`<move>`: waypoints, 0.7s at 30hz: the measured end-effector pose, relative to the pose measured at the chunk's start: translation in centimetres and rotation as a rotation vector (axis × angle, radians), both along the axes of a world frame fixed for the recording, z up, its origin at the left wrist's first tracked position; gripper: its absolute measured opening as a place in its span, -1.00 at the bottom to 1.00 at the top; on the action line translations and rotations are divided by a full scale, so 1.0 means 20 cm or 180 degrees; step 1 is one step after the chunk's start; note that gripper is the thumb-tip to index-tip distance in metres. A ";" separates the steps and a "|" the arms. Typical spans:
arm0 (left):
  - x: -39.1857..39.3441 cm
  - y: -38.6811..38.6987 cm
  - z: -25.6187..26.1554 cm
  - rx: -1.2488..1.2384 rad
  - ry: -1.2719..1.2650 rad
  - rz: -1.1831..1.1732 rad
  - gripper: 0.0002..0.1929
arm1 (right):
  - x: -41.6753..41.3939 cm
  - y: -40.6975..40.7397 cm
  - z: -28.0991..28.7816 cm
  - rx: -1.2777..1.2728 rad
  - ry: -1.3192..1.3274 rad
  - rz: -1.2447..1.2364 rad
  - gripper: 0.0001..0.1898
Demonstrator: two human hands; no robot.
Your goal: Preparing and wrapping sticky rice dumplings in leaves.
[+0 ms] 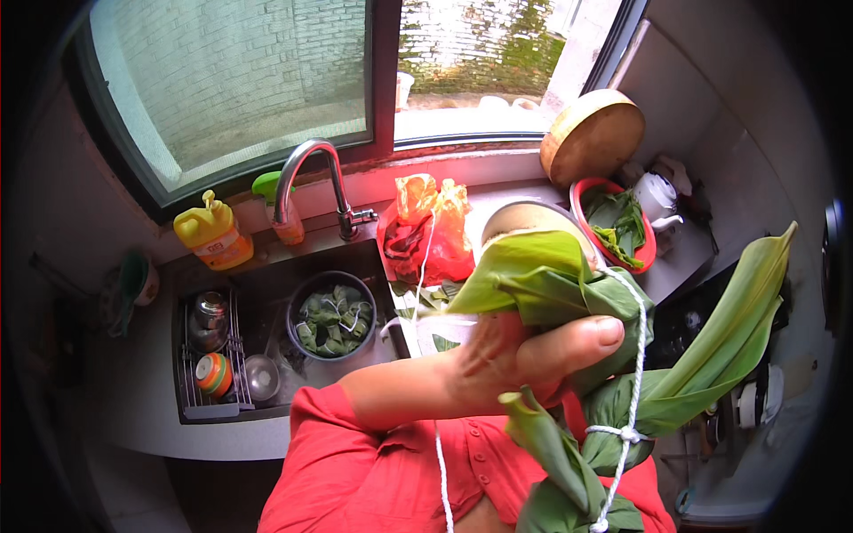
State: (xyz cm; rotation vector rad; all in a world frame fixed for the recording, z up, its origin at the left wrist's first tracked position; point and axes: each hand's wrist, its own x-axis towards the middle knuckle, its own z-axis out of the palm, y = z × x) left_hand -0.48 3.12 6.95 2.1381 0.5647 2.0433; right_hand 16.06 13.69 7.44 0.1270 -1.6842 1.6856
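My left hand [526, 360] is raised at the centre right, its thumb pressed against a green leaf-wrapped bundle [566, 283]. White string [640, 353] runs down from that bundle to a second leaf bundle [616, 413], knotted around its middle, and on to a third [566, 493] at the bottom edge. Long leaf ends stick out from the bundles. My right hand is not plainly visible. Another length of white string [441, 466] hangs in front of the red shirt. Tied leaf bundles [333, 320] fill a dark round pot [292, 320] in the sink.
The sink [266, 270] also holds a wire rack [233, 373] with bowls. Behind it stand a curved faucet [318, 150] and a yellow bottle [213, 230]. To the right are a red plastic bag [433, 246], a large pot [526, 210], a red basin [578, 206] of leaves and a white teapot [656, 194].
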 end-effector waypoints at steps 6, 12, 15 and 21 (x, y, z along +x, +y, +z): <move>-0.12 -0.13 -0.07 -0.0203 0.0047 0.0159 -0.42 | 0.20 0.02 -0.01 0.0563 -0.0244 -0.0028 -0.81; -0.05 -0.09 -0.03 -0.0276 0.0099 0.0258 -0.46 | 0.01 -0.14 0.05 0.1248 -0.0508 -0.0111 -0.79; -0.03 -0.10 -0.02 -0.0296 0.0123 0.0380 -0.48 | -0.15 -0.20 0.08 0.1611 -0.0627 -0.0081 -0.78; -0.24 -0.17 -0.01 -0.0345 0.0717 0.0402 -0.46 | 0.03 -0.27 0.10 0.2263 -0.0894 -0.0126 -0.76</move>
